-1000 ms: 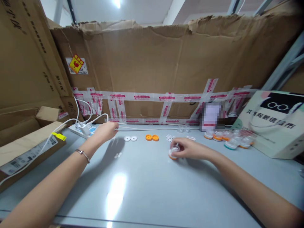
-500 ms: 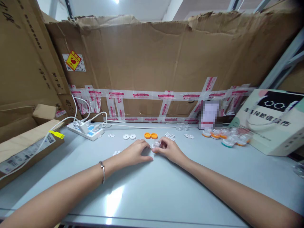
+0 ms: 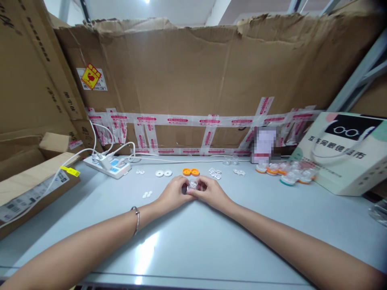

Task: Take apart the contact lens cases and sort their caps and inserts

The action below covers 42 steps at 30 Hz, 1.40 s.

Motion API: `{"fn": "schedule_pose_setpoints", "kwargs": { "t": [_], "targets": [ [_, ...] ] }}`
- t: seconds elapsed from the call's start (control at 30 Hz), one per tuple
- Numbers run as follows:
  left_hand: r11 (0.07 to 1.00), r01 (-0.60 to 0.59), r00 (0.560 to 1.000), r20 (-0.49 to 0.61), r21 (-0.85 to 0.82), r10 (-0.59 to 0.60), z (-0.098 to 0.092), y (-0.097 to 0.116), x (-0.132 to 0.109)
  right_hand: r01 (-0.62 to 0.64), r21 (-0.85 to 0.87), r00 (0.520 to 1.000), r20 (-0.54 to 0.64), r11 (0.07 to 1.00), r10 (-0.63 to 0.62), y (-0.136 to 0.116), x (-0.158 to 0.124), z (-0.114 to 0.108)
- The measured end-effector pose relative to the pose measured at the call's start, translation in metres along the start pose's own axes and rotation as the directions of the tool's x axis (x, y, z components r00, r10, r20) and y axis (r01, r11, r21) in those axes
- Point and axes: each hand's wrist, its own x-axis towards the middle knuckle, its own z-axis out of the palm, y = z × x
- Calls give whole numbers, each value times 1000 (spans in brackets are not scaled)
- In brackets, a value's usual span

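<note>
Between my hands, just above or on the table, is a small clear plastic cup-like piece (image 3: 192, 184) with whitish parts visible inside. My left hand (image 3: 177, 192) closes on it from the left, thumb and fingers curled about its side. My right hand (image 3: 209, 189) grips the same piece from the right, its thumb across the lower front. The fingers hide its base. Just behind the hands lie two orange rings (image 3: 191, 172). Two white rings (image 3: 163, 173) and small white discs (image 3: 147, 194) lie to the left, and small white cut-out parts (image 3: 215, 173) to the right.
Several clear domed pieces with orange or teal bases (image 3: 286, 177) cluster at right beside a paper bag (image 3: 338, 157). A power strip (image 3: 113, 167) with white cables and an open cardboard box (image 3: 33, 181) stand left. A tall cardboard sheet (image 3: 181, 80) walls the back.
My left hand has moved in from apart and closed on the clear piece, which has shifted slightly left with my right hand. The white discs at left are now uncovered.
</note>
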Motion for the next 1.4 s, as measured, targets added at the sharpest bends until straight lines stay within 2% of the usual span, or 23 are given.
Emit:
{"fn": "schedule_pose_setpoints", "kwargs": {
  "t": [0.17,0.37,0.43,0.57,0.63,0.8,0.93,1.1,1.27,1.4],
  "targets": [
    [998,11,1000,25,-57,-9,-2,0,1,108,-47,993,-32,993,-110,0,-1,-1],
    [990,75,997,44,-116,-71,-1,-1,1,201,-70,980,20,977,-200,-1,-3,-2],
    [992,72,997,28,-106,-69,0,-2,1,200,-72,980,20,977,-199,-1,-3,-2],
    [996,49,999,15,-72,-48,2,-3,1,68,-27,998,6,997,-68,0,-4,-1],
    [998,29,999,30,-63,-27,2,-3,1,44,-13,999,4,999,-44,0,-4,-1],
    [996,8,998,57,-94,-3,1,-1,1,229,-72,973,18,971,-229,0,-3,-2],
    [996,42,998,44,-83,-39,1,0,1,183,-55,981,-60,982,-186,2,-3,-1],
    [990,22,998,65,-139,-13,1,1,1,307,95,950,26,947,-311,3,-5,-1],
    [994,42,999,36,-98,-39,2,-1,1,228,79,973,-58,970,-224,4,-5,1],
    [994,33,999,45,-108,-29,2,-1,1,289,130,957,-10,948,-290,4,-5,1]
  ]
}}
